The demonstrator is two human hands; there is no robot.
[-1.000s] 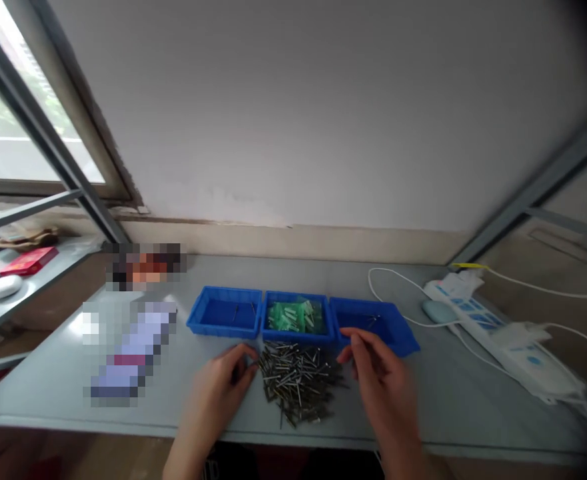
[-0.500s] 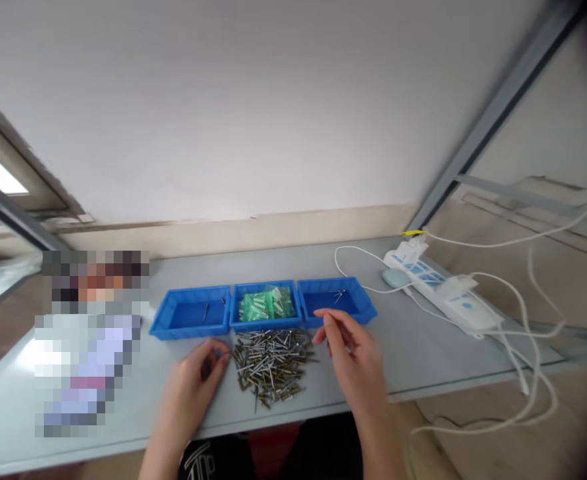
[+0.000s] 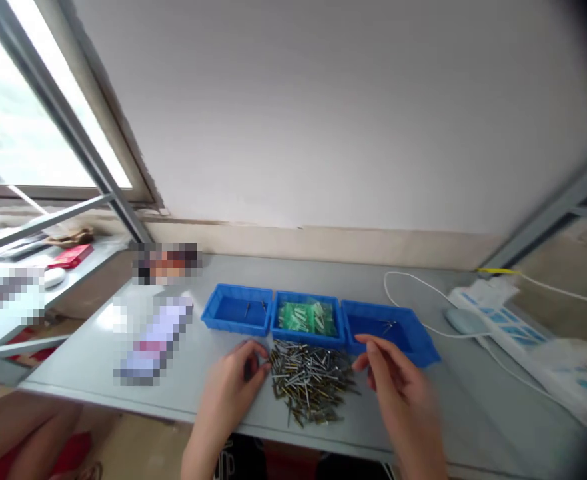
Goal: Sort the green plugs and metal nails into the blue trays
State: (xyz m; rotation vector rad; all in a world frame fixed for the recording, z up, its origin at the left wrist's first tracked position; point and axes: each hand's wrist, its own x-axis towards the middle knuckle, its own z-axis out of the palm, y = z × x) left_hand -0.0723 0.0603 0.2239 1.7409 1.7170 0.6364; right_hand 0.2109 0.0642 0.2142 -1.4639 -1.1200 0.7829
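A heap of thin metal fasteners (image 3: 310,380), silver and brass-coloured, lies on the grey table; whether they are screws or rivets is too small to tell. My left hand (image 3: 236,383) rests at its left edge, fingers curled and thumb and index tips close together; anything between them is too small to make out. Beside the heap's right edge is my right hand (image 3: 400,380), fingers loosely bent and apart, holding nothing visible. It overlaps the front of the right blue tray (image 3: 423,343), where a few fasteners lie. Green-tinted packets (image 3: 307,318) fill the middle blue tray (image 3: 309,338).
The left blue tray (image 3: 236,308) has a couple of fasteners in it. A blurred-out flat item (image 3: 158,337) lies at left. On the right are a white power strip (image 3: 528,347), loose cables and a pale rounded object (image 3: 466,322). Another person's legs (image 3: 28,427) show lower left.
My view has turned left, so the table and trays appear further right, and the window and a person's legs show more. Both hands keep about the same places beside the heap.
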